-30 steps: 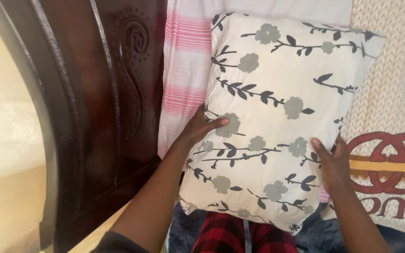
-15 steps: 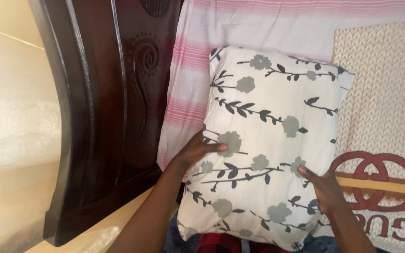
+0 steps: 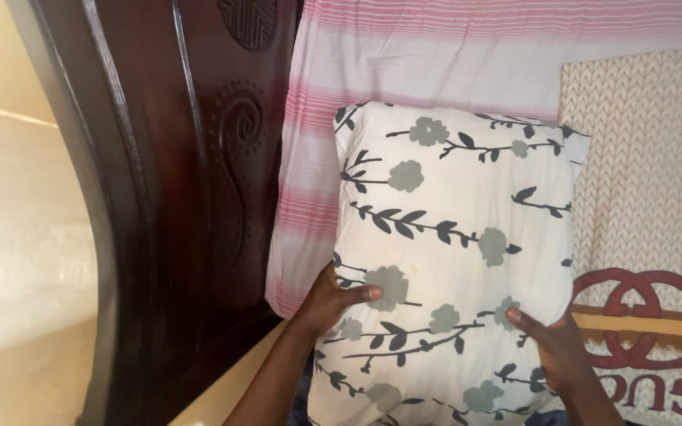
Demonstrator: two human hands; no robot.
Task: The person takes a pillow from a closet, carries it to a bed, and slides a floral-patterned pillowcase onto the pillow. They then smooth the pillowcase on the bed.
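You've got both hands on the pillow (image 3: 451, 260), the white one with the grey flowers and dark leafy stems. Your left hand (image 3: 333, 304) has its grip clamped on the pillow's left edge, thumb lying across the front next to a grey flower, the other fingers tucked behind where you can't see them. Your right hand (image 3: 554, 347) is closed on the lower right side, thumb on the front, and its other fingers are hidden behind the pillow too.

The pillow is standing upright in front of you, over the bed, with its top corners up against the pink striped sheet (image 3: 436, 55). Its bottom edge runs off the frame, so I can't tell whether it's resting on anything down there. Both your forearms get cut off at the bottom as well.

To the left there's the dark carved wooden headboard (image 3: 199, 173), just beside the sheet. The carving at the top is only partly in view. Left of that is a cream wall (image 3: 17, 197), kinda blurry.

On the right, a beige knitted blanket (image 3: 649, 166) lies on the bed with a dark red ring pattern and a yellow band, and the pillow covers its left edge. It's cropped by the right side of the frame.
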